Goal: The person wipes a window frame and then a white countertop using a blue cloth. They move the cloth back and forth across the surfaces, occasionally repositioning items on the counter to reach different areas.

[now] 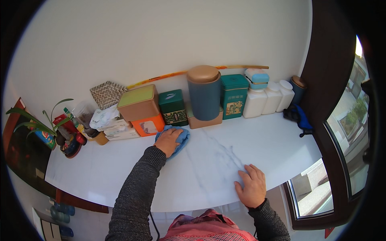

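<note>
My left hand (169,141) lies on a blue cloth (182,139), pressing it to the white marble-patterned tabletop (199,168). The cloth is bunched close in front of an orange box (148,126) and a dark green tin (173,107). Whether the fingers grip the cloth or only rest on it is hard to tell. My right hand (251,185) rests near the table's front edge with its fingers apart and holds nothing.
Along the wall stand a tall blue canister (204,96), a green tea tin (233,98), white plastic bottles (254,104) and a potted plant (68,146). A blue and black item (301,119) lies at the right, near the window frame (334,150).
</note>
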A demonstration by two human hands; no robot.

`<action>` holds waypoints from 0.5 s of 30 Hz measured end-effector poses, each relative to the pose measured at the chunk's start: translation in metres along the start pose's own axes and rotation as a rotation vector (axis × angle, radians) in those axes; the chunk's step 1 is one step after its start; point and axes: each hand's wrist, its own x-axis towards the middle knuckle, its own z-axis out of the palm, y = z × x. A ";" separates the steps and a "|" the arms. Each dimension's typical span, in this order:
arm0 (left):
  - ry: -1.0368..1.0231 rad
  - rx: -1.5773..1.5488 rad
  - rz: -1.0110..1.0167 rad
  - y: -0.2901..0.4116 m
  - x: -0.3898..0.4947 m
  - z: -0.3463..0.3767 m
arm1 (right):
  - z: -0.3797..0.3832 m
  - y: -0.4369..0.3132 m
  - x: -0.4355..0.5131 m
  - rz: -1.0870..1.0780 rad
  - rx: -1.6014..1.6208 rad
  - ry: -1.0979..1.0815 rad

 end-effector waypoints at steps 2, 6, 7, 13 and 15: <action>0.003 0.036 -0.004 0.000 -0.004 -0.002 | 0.000 0.000 0.000 0.003 0.002 -0.003; 0.007 -0.013 0.004 0.000 -0.019 -0.002 | 0.000 0.000 0.001 0.008 0.010 -0.012; -0.010 -0.019 0.018 -0.004 -0.026 -0.002 | 0.000 0.000 0.001 0.010 0.009 -0.015; 0.082 0.017 0.024 -0.098 -0.102 -0.012 | 0.000 0.001 0.002 -0.001 0.009 -0.018; 0.144 0.038 -0.140 -0.147 -0.130 -0.020 | 0.001 0.001 0.002 -0.006 0.008 -0.017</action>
